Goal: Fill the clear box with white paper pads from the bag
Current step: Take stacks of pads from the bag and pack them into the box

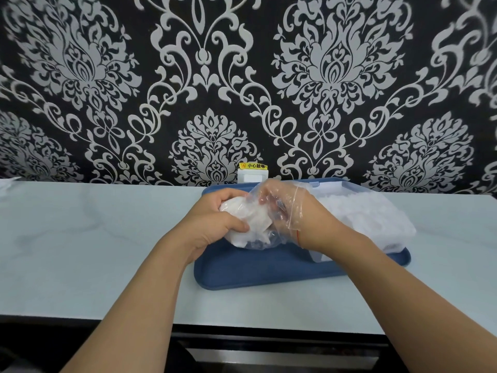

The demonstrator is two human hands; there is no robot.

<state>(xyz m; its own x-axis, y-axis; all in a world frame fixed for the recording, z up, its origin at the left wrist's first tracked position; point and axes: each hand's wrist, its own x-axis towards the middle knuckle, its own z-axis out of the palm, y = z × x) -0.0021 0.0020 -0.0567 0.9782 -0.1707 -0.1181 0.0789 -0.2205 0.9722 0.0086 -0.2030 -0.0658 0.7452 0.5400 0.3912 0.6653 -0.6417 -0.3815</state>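
black and grey swirly wallpaper [242, 76] fills the wall behind everything. below it runs a pale, shiny table [94, 238]. a blue tray [258, 267] lies flat on the table, near the wall. on the right side of the tray sits the clear box [376, 219], and it is piled full of white pads [357, 211]. the box's blue lid [330, 181] shows behind it.

over the left side of the tray, beside the box, two hands hold a clear plastic bag [258, 232]. more white pads show through the bag. the left hand [215, 219] has its fingers and thumb curled round the closed end of the bag, squeezing it from outside. the right hand [290, 211] is pushed inside the bag's open mouth, so the thin plastic wraps over it up to the wrist. its fingers look bent down among the pads, but the crinkly plastic blurs them, so i cannot tell if they grip any.

a small white socket [252, 176] sits on the wall just behind the tray, with a tiny yellow sticker [253, 165] on top.
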